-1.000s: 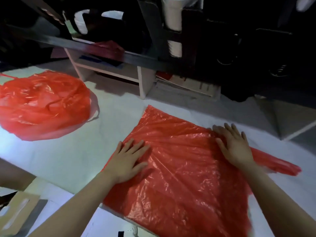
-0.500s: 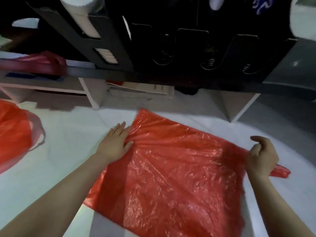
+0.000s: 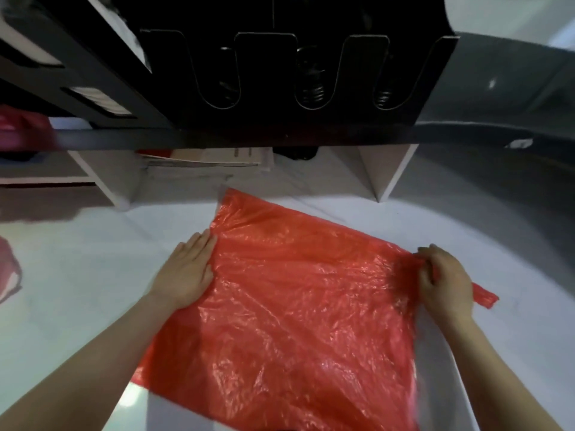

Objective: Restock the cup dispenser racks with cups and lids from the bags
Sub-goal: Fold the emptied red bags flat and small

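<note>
red bag (image 3: 295, 306): lies spread flat and crinkled on the white surface (image 3: 77, 290). one corner points toward the rack, and the near edge runs out of our view at the bottom.
left hand (image 3: 186, 272): we have it palm down on the bag's left edge, fingers straight and close together, pressing the film to the surface.
right hand (image 3: 441, 281): at the bag's right edge, fingers curled, thumb and fingertips pinching a gathered bit of film.
handle strip (image 3: 485, 295): a narrow red tail of the bag sticks out past the right hand and lies on the surface.
dispenser rack (image 3: 280, 73): black, on a dark shelf above and beyond the bag. three u-shaped slots face us.
springs (image 3: 314, 91): coils show low in the middle and right slots. we cannot tell if any cups sit above them.
pale stack (image 3: 96, 98): ribbed and whitish, seen through a window in the slanted black panel at left. cups or lids, we cannot tell.
cardboard (image 3: 211, 157): flat sheets under the shelf, just beyond the bag's far corner.
shelf support (image 3: 389, 169): a white upright to the right of the cardboard.
second red bag (image 3: 7, 269): only a sliver at the far left edge, well apart from our hands.
</note>
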Demonstrator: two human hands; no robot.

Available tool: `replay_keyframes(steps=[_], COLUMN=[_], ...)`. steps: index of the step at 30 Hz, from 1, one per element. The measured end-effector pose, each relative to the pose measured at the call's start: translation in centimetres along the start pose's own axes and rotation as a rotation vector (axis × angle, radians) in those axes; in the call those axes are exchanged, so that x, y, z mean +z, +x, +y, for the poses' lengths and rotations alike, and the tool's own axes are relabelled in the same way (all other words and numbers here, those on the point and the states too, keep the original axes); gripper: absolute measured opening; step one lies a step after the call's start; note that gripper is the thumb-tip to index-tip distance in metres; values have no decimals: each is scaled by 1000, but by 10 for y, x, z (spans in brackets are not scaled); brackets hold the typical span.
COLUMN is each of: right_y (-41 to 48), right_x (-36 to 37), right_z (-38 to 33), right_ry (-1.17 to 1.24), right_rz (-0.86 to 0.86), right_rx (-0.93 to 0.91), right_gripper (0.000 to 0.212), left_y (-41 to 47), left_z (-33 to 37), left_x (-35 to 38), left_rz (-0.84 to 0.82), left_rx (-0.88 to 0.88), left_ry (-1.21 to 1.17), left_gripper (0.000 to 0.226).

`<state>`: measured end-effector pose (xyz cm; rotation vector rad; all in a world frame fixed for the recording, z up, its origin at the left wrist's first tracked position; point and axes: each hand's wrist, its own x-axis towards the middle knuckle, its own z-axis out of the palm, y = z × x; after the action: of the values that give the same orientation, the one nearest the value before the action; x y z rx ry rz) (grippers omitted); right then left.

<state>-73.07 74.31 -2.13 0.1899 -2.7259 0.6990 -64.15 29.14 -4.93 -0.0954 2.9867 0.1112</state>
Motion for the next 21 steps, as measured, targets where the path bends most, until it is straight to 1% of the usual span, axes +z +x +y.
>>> replay_keyframes(steps=[1, 3, 4, 6, 8, 11, 13, 15, 17, 20, 21], right_y=[0, 1, 0, -3, -8, -14, -14, -13, -13, -7, -5], right_x=[-1, -3, -5, -7, -8, -5, -2, 1, 5, 8, 8], right_z=[0, 0, 0, 4, 12, 24, 25, 24, 24, 17, 11], right_ry=[-5, -51, -102, -218, -262, -241, -131, -46, -74, -58, -40], right_rz=[-10, 2, 32, 97, 95, 54, 28, -45, -108, -135, -156], right_rx=[-21, -65, -82, -66, 9, 133, 200, 226, 140, 44, 27], right_gripper=[28, 35, 39, 38, 42, 49, 42, 28, 23, 29, 24], left_y=[-1, -5, -7, -11, -12, -4, 5, 15, 25, 29, 27], left_z=[-1, -1, 0, 5, 14, 28, 36, 39, 39, 31, 26], left_x=[-1, -5, -9, -16, -21, -22, -21, -19, -18, -16, -15], left_rz=[-11, -1, 34, 129, 204, 259, 242, 180, 135, 89, 59], left_rx=[-15, -73, -112, -166, -137, -29, 11, 12, 5, -15, -29], left_ry=[18, 89, 125, 148, 116, 30, -32, -62, -78, -88, -77], left_gripper=[66, 68, 70, 67, 61, 57, 56, 62, 65, 68, 71])
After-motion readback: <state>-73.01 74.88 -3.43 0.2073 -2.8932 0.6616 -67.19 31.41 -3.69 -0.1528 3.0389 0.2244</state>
